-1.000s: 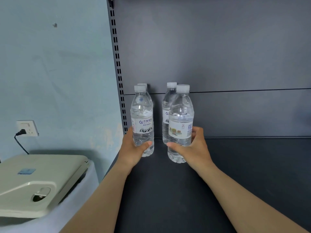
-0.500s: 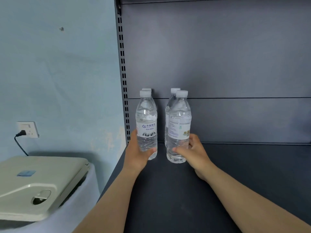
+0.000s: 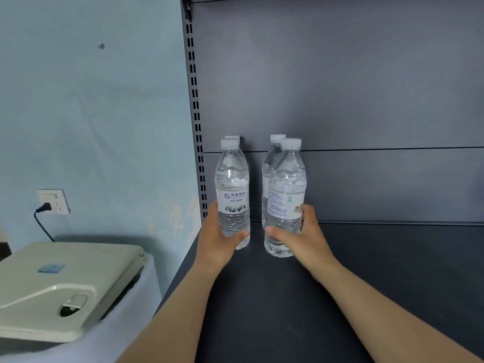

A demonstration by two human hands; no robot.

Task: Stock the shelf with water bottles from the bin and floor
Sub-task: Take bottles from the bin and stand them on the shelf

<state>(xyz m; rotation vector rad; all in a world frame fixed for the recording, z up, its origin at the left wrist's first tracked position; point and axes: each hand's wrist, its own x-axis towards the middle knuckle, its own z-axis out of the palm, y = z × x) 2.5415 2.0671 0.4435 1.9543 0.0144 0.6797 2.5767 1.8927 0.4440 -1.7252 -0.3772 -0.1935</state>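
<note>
Left hand (image 3: 218, 238) grips the left front bottle (image 3: 232, 191), right hand (image 3: 303, 235) grips the right front bottle (image 3: 286, 197); both upright on the dark shelf (image 3: 366, 271), far left corner. Two more bottles (image 3: 273, 142) stand just behind (mostly hidden). Beige lid (image 3: 65, 279) w/ wall socket (image 3: 53, 201) to the left.

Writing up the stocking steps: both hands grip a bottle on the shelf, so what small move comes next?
Probably let go: the left hand and right hand each hold an upright front bottle on the shelf, right before the back pair.
</note>
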